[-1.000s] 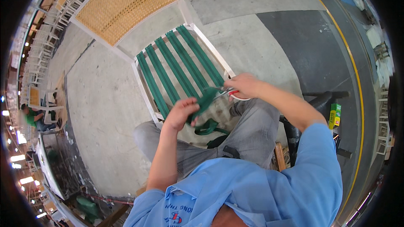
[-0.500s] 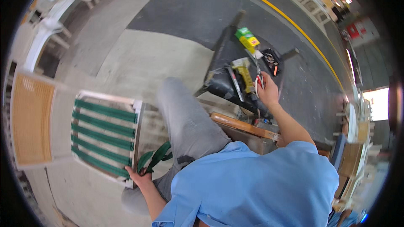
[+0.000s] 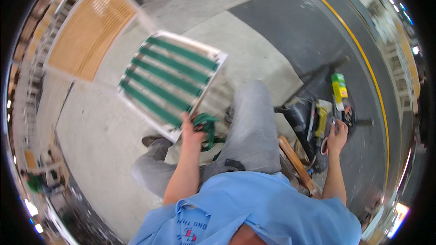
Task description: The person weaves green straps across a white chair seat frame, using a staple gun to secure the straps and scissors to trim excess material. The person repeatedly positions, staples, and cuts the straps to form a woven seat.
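Observation:
To my left stands a white chair frame (image 3: pixel 212 84) with several parallel green straps (image 3: pixel 170 72) stretched across its seat. My left hand (image 3: pixel 190 131) is closed at the near corner of that frame, where a loose, looped green webbing strap (image 3: pixel 206 131) hangs beside its fingers. Over on the right, my right hand (image 3: pixel 337 138) is at the edge of a black seat-like surface (image 3: pixel 297 111). Its fingers are bent together over the scissors (image 3: pixel 324 146). The red handle loops stick out beside the hand, and the blades are partly hidden.
On the black surface lie a green and yellow box (image 3: pixel 339 85), a yellow tool (image 3: pixel 322 121), a slim silver tool (image 3: pixel 311 120) and a black tray (image 3: pixel 348 116). A brown wooden rail (image 3: pixel 295 161) is beside my right leg. The chair's woven tan back (image 3: pixel 93 31) rises far left.
My view has swung, so the chair frame now appears higher and the tools further right. The right hand has shifted toward the near edge of the black surface, with the scissors turned beside it.

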### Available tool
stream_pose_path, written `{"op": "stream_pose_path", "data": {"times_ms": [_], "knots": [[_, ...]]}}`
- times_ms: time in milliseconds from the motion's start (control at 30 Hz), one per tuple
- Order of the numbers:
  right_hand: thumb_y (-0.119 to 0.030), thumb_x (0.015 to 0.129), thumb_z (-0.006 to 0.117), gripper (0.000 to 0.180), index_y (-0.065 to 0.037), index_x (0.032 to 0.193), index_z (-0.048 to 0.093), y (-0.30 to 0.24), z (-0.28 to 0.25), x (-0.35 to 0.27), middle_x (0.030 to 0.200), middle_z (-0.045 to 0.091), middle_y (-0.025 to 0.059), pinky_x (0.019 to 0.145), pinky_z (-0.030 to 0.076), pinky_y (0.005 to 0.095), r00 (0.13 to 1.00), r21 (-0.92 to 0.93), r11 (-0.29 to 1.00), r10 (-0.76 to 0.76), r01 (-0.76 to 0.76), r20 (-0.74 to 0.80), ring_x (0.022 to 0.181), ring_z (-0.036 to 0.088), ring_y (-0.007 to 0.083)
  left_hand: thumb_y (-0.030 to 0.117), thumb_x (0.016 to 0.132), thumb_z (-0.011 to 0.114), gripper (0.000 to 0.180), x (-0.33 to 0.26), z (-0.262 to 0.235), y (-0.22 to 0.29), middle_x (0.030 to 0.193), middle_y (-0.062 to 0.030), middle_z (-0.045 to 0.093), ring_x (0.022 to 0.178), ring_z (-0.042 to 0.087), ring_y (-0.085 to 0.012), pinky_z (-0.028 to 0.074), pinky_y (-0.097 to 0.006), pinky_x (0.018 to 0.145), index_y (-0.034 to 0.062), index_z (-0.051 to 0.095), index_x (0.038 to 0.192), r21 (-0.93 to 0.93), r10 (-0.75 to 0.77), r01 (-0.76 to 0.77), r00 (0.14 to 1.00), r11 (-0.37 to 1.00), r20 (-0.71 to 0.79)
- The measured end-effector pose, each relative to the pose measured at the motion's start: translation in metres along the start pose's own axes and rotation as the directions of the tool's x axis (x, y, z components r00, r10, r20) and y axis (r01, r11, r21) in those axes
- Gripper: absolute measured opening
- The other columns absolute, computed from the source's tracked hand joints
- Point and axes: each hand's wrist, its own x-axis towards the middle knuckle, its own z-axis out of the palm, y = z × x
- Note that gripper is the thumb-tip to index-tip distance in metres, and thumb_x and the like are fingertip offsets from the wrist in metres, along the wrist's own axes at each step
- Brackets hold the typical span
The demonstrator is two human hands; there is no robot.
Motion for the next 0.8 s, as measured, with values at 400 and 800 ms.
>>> {"op": "stream_pose_path", "data": {"times_ms": [400,800], "knots": [[-0.033,0.1,0.07,0.057,-0.008,0.148,0.051,-0.365,0.161,-0.019,0.125,0.065,0.0086,0.095,0.051,0.0363,0.54,0.622,0.459,-0.314,-0.634,0.781,0.109,0.062,0.0194,0.041,0.099,0.066,0.045,-0.074,-0.072,0.008,0.098,-0.0121,0.075,0.088,0.065,-0.0192,0.052,-0.036,0.08,-0.0007,0.071,0.114,0.948,-0.174,-0.196,0.954,0.249,0.243],[-0.055,0.103,0.058,0.058,-0.012,0.141,0.05,-0.452,0.234,-0.111,0.126,0.061,0.0099,0.085,0.047,0.0478,0.168,0.222,0.605,-0.146,-0.765,0.975,0.101,0.058,0.0252,0.059,0.093,0.072,0.071,0.055,-0.063,0.245,0.109,-0.0114,0.068,0.092,0.066,-0.0282,0.057,-0.05,0.079,0.0121,0.052,0.143,0.067,0.194,-0.195,0.981,0.978,0.021]]}}
